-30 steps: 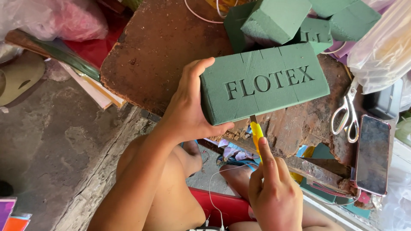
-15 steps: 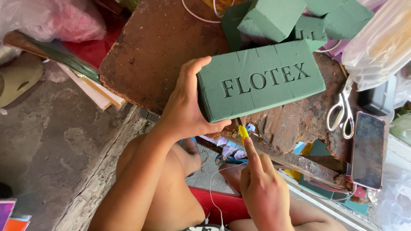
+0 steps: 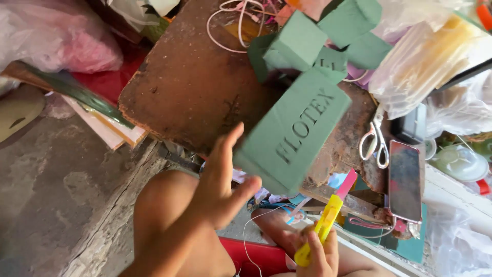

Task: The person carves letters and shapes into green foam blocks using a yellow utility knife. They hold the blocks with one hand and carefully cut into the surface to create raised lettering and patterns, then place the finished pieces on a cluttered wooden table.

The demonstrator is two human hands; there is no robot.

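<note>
Over the worn brown board (image 3: 195, 87), in the head view, a green foam brick (image 3: 294, 133) is tilted, its lower end against the left hand (image 3: 220, 182), whose fingers (image 3: 233, 138) are spread open rather than wrapped around it. Below the brick, the right hand (image 3: 315, 254) is clenched around a yellow utility knife (image 3: 322, 229), blade pointing up. Right of the brick lie white-handled scissors (image 3: 374, 138) and a phone (image 3: 405, 179). More green foam pieces (image 3: 328, 36) sit above it.

Worn brown board as table (image 3: 195, 92)
Green foam blocks (image 3: 302, 43) at upper centre; white cable (image 3: 225, 25) above; scissors (image 3: 373, 138) and phone (image 3: 405, 179) at right edge.
</note>
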